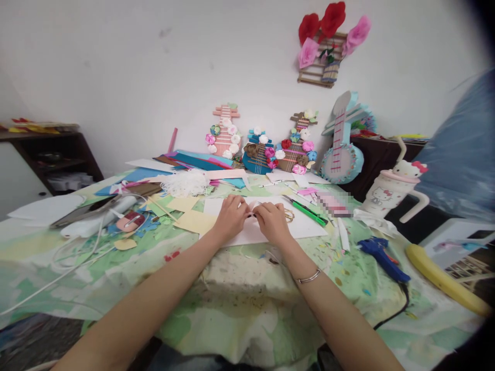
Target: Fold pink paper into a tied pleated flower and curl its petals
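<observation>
- Your forearms (154, 288) reach forward, converging.
- Your left hand (231, 212) and right hand (271, 220) pinch a small piece (253, 204) between them.
- It looks thin, pale pink.

2 hands (232, 216), 1 bracelet (309, 278), 1 glue gun (382, 258), 1 tumbler (386, 195), 4 big wall flowers (333, 19), 3 flower-trimmed instruments (257, 157).

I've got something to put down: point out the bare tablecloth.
The broadest bare tablecloth is left of the left forearm, nearer than the yellow leaf cutout. A smaller, speckled patch lies between the right forearm and the blue glue gun. It is crowded left of the left hand (yellow paper) and right of the right hand (green cutter).
</observation>
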A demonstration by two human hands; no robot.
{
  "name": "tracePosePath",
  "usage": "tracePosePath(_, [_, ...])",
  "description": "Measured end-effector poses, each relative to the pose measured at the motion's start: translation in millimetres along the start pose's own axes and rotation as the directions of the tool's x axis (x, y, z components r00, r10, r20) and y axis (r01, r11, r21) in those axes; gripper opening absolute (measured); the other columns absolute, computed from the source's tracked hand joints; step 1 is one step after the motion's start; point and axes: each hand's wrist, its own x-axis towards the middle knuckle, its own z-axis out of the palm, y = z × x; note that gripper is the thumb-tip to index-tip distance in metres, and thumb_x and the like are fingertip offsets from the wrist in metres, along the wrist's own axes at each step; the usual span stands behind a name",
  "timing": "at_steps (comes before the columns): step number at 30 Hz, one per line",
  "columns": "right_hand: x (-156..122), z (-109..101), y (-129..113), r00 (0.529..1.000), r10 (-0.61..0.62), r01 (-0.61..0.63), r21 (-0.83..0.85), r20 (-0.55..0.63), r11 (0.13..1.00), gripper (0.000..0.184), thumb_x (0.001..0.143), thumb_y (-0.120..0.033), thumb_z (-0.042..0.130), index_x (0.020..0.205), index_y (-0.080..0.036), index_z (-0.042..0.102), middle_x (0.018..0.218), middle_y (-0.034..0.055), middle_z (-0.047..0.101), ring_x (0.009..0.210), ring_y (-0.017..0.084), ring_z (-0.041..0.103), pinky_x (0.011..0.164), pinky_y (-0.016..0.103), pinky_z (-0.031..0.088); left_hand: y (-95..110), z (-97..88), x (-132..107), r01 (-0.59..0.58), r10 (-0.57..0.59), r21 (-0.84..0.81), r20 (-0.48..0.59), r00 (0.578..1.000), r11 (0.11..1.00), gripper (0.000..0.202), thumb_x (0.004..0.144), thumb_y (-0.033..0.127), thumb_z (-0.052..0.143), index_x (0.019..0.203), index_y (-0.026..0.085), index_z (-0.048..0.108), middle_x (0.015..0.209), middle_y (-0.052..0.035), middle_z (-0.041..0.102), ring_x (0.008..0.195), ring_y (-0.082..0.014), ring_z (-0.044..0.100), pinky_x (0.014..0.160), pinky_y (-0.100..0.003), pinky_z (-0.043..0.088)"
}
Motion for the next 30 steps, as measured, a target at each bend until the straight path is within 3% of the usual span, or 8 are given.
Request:
tracePosePath(9, [0.8, -4.2, -3.3, 1.0, -0.005, 0.005, -0.003, -0.023, 1.0, 0.014, 0.088, -0.015, 0.047, 0.083, -0.019, 0.059, 0.081, 0.0023, 0.062, 0.079, 0.016, 0.051, 0.072, 0.032, 0.022, 0.4, 1.8, -0.4, 0.001, -0.001, 0.003, -0.05, 0.999, 1.0, 0.014, 0.084, 0.018, 0.048, 0.082, 0.016, 0.062, 0.103, -0.011, 0.054, 0.099, -0.0262, 0.039, 0.085, -0.041, 0.037])
tracePosePath(18, [-1.0, -0.6, -2.7, 0.993, 0.077, -0.078, -0.01, -0.087, 0.997, 0.016, 0.087, -0.031, 0.051, 0.083, -0.019, 0.061, 0.082, 0.0053, 0.063, 0.083, 0.019, 0.051, 0.075, 0.035, 0.021, -3.5, 2.7, -0.5, 0.059, -0.06, -0.012, -0.11, 0.992, 0.998, 0.01, 0.081, 0.015, 0.052, 0.08, 0.017, 0.062, 0.103, -0.0105, 0.053, 0.1, -0.027, 0.039, 0.084, -0.043, 0.036])
tracePosePath(30, [-1.0, -0.9, -1.3, 0.99, 0.079, -0.079, 0.0, -0.113, 0.997, 0.015, 0.086, -0.031, 0.054, 0.081, -0.019, 0.061, 0.081, 0.0032, 0.062, 0.083, 0.018, 0.052, 0.075, 0.035, 0.02, -0.6, -0.8, -0.1, 0.058, -0.066, -0.065, -0.122, 0.99, 0.996, 0.007, 0.079, 0.016, 0.053, 0.08, 0.017, 0.06, 0.101, -0.01, 0.052, 0.1, -0.0261, 0.038, 0.086, -0.043, 0.036])
